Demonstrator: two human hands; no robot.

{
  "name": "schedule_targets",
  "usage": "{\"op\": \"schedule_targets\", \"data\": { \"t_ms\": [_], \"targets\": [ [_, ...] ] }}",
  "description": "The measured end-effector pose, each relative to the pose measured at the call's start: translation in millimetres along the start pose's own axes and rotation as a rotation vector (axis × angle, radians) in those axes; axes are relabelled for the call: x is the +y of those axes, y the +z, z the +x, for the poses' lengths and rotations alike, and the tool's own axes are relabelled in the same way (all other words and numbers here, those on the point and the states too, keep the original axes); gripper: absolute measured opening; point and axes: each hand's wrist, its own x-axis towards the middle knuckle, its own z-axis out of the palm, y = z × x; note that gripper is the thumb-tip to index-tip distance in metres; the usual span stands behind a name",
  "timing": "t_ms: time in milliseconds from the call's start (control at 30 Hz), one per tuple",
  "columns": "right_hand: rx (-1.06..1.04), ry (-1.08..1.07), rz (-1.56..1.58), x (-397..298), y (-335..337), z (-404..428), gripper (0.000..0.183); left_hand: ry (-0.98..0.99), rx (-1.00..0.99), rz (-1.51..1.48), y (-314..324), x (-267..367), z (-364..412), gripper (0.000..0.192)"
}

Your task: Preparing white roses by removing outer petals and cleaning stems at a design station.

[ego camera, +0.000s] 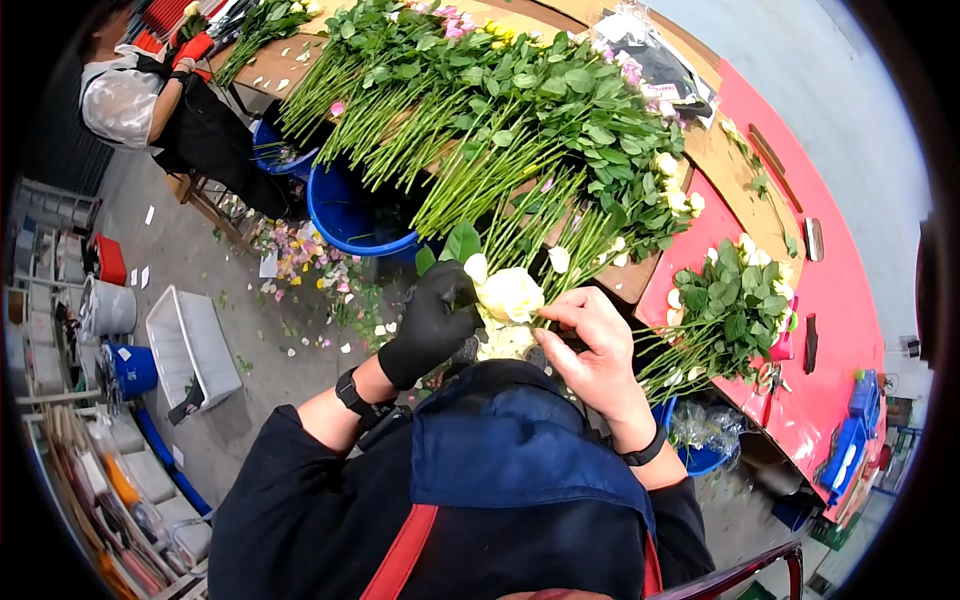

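A cream-white rose (511, 295) is between my two hands, in front of my chest. My left hand (439, 315), in a black glove, is closed at the flower's left side, around its stem as far as can be seen; green leaves stick out above the fist. My bare right hand (589, 337) is at the rose's right edge, its thumb and fingertips close together; whether a petal is pinched there I cannot tell. Pale loose petals (506, 342) lie just below the bloom. Beyond my hands, many long-stemmed roses (465, 135) are spread over the table.
A bunch of white roses (735, 292) and scissors (769, 379) lie on the pink tabletop (832, 322) at right. Blue buckets (330, 217) stand by the table's edge. A co-worker (187, 112) in red gloves is at upper left. A white crate (191, 345) and scattered petals are on the floor.
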Motion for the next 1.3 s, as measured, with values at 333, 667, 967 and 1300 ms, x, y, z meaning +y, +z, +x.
{"op": "schedule_targets", "data": {
  "t_ms": [333, 667, 967, 1300],
  "targets": [
    [0.042, 0.050, -0.004, 20, 11, -5, 0.021, 0.096, -0.066, 0.206, 4, 24, 6, 0.025],
    [0.076, 0.103, 0.020, 21, 1, -17, 0.012, -0.333, -0.121, -0.281, 11, 46, 11, 0.016],
    [-0.124, 0.382, -0.003, 63, -7, -46, 0.031, -0.416, -0.252, -0.345, 54, 56, 59, 0.016],
    [0.601, 0.476, 0.179, 106, -96, -40, 0.027, 0.127, -0.426, -0.153, 161, 100, 141, 0.059]
  ]
}}
